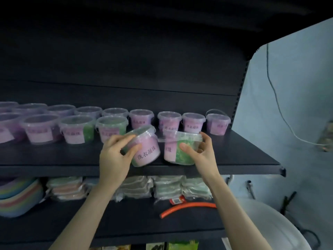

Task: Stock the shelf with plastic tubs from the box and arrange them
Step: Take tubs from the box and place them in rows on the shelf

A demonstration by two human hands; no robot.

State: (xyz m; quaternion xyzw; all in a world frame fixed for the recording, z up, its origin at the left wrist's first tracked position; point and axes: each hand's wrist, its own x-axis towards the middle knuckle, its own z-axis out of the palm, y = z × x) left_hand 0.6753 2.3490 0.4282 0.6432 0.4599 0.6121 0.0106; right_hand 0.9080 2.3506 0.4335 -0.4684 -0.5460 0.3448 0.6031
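Shelf (234, 150) mostly stocked: back row runs to the right end, front row stops mid-shelf. Left hand (115, 152) grips tilted tub (146, 148); right hand (203, 152) grips upright tub (178, 148) near front edge. Both unplaced. Box unseen.

At the dark shelf (54, 156) front — a tilted tub (147, 150) and an upright tub (171, 154), clear, lidded, pink-labelled, green inside.

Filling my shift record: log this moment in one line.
left hand holds tilted tub | right hand holds upright tub | both over shelf front | stocked tubs behind
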